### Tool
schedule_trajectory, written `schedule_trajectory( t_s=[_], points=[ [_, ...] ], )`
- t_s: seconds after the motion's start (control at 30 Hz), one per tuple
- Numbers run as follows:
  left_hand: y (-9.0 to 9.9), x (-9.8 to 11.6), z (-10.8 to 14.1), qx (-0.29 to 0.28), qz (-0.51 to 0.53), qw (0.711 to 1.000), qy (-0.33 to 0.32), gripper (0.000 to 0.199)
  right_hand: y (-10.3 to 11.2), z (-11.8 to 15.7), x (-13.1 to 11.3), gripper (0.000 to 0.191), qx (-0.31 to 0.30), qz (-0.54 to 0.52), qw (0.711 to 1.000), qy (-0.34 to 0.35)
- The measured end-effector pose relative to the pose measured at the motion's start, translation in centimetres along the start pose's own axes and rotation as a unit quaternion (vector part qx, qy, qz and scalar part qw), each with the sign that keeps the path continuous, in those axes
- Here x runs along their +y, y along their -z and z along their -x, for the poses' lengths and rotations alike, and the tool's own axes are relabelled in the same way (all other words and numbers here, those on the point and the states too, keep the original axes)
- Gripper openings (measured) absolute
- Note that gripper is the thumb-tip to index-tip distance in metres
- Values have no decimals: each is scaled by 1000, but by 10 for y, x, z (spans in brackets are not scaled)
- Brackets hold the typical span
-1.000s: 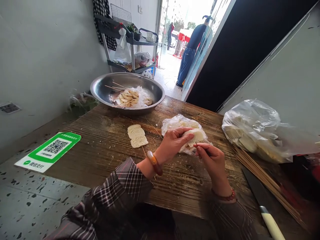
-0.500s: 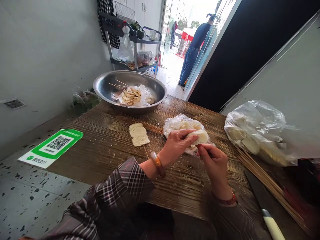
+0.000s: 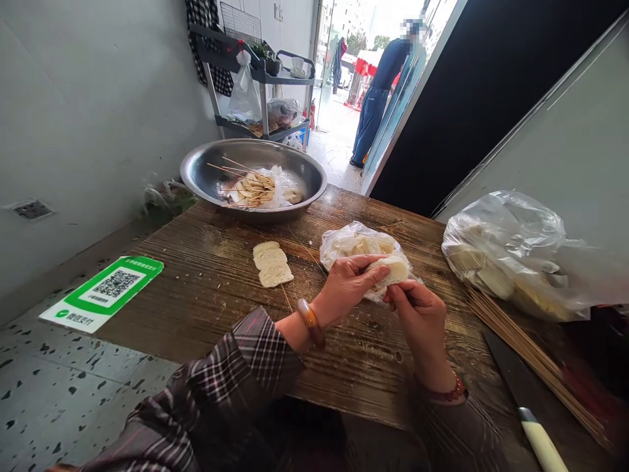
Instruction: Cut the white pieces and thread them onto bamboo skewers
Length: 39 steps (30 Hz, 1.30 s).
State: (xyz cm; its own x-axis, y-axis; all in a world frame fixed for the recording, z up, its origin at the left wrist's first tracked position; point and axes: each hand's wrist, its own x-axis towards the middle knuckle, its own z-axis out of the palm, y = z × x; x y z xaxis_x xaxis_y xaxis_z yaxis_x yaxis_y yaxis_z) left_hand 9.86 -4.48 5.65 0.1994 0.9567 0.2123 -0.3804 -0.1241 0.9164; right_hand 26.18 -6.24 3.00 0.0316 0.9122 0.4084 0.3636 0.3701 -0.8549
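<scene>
Pale, soft-looking food slices are held between the thumb and fingers of my left hand, above an open plastic bag of similar pieces. My right hand is closed in a pinch at the lower edge of those slices. Whatever sits between its fingertips is hidden. To the left, flat slices on a stick lie on the wooden table, the stick pointing toward my left wrist.
A large metal basin at the back holds skewered slices. On the right are a clear bag of pale pieces, a bundle of thin sticks and a knife. A green QR-code card lies front left. A person stands in the doorway.
The right fingertips have moved slightly up, closer against the slices' lower edge. My left hand keeps its hold. The view has shifted a little.
</scene>
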Motion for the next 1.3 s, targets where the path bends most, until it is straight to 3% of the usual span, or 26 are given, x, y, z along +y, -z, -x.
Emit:
schedule_trajectory(
  t_s=[0.2,0.37,0.7,0.87,1.03,1.1,1.2,1.3],
  points=[
    [6,2,-4,31,31,999,8,34,1,-4,-1,14,-51,-17,998,-14],
    [20,3,-15,78,94,992,-18,33,1,-8,2,22,-74,-29,996,-48],
    [19,-3,-18,61,80,995,-14,32,-1,-10,2,24,-47,-10,999,22],
    [11,-9,-14,29,46,998,20,34,-5,-11,-2,22,-22,-20,999,20],
    [17,-8,-18,35,47,998,23,51,-1,-14,7,24,21,-37,999,-18],
    [24,-7,-22,61,4,998,-2,51,3,-17,14,28,67,-65,995,-44],
    [33,-8,-33,85,-140,986,-32,41,9,-23,24,31,127,-119,982,-68],
    [37,-10,-48,70,-346,934,-49,31,13,-28,28,32,142,-167,973,-72]
  ],
)
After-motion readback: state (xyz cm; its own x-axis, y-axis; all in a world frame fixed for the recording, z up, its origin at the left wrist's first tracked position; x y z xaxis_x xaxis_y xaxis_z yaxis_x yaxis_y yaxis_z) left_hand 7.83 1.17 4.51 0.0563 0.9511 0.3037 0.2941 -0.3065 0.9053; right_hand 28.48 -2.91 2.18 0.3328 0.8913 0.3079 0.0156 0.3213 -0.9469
